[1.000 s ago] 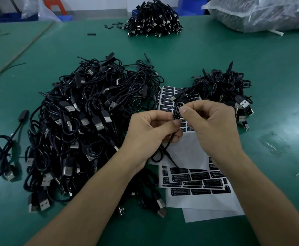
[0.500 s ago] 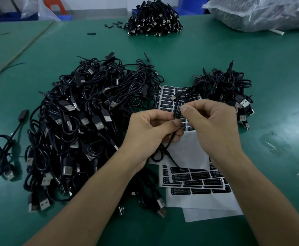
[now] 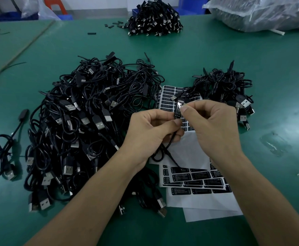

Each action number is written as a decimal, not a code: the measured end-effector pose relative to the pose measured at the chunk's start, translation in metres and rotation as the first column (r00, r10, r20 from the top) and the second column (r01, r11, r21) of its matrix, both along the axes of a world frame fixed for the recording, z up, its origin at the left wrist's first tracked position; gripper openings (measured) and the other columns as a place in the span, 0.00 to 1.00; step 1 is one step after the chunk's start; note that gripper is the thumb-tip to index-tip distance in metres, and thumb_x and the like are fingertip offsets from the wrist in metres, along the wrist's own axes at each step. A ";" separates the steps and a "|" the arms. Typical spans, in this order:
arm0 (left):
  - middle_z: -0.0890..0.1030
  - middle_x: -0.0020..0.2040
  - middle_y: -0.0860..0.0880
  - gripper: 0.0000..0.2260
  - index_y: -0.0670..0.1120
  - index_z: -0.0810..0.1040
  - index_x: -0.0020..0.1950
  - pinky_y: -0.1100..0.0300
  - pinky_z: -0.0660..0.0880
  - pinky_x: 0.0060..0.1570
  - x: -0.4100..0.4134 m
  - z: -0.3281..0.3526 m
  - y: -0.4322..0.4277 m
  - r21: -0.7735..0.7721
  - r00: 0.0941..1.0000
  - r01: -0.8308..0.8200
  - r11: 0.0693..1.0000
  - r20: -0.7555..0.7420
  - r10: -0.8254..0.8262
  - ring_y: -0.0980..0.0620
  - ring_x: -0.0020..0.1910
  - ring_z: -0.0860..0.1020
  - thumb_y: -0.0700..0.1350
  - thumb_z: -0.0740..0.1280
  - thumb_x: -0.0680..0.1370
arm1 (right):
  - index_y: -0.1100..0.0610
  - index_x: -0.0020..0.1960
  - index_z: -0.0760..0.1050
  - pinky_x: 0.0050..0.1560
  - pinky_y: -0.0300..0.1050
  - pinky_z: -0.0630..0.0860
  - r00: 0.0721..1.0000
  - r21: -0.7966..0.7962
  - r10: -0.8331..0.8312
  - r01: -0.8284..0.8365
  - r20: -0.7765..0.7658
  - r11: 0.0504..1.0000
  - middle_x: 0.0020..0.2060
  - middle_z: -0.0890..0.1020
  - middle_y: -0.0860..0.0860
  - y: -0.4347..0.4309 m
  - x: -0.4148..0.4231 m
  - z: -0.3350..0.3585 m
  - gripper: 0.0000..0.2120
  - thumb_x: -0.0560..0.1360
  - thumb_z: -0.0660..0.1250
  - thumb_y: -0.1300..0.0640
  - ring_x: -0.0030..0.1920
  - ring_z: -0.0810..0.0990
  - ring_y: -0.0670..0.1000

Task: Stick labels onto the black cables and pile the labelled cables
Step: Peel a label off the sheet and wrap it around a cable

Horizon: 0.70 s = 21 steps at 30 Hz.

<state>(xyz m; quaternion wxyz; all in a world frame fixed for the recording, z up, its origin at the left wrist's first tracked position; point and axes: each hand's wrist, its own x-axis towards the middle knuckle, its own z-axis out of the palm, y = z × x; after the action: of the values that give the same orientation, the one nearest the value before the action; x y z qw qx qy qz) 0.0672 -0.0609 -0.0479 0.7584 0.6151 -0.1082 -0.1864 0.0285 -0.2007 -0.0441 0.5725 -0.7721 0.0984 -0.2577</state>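
Between left grip [image 3: 154,129] and right grip [image 3: 216,121]: cable [image 3: 178,112].

Black labels [image 3: 181,176] read "LED CONTROLLER"; smaller lines are illegible.

Green surface [image 3: 216,55]. Big heap of black USB cables [image 3: 84,125] left; smaller pile [image 3: 223,86] right; label sheets [image 3: 198,181] between, nearer. Lone cable [image 3: 4,153] far left. Another pile [image 3: 154,18] and plastic bag [image 3: 262,13] at back.
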 end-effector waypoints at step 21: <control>0.85 0.35 0.41 0.03 0.39 0.83 0.45 0.60 0.81 0.37 -0.001 0.000 0.001 -0.013 1.000 0.013 1.000 0.022 -0.012 0.48 0.33 0.83 0.34 0.74 0.73 | 0.51 0.38 0.82 0.32 0.31 0.71 0.999 0.014 -0.039 0.039 -0.001 0.999 0.28 0.81 0.42 0.004 -0.002 0.002 0.07 0.75 0.72 0.57 0.28 0.74 0.38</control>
<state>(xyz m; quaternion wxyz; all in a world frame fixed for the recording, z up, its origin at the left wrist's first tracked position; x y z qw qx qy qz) 0.0662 -0.0597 -0.0479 0.7600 0.6115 -0.1214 -0.1838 0.0268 -0.1967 -0.0426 0.5729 -0.7660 0.1154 -0.2679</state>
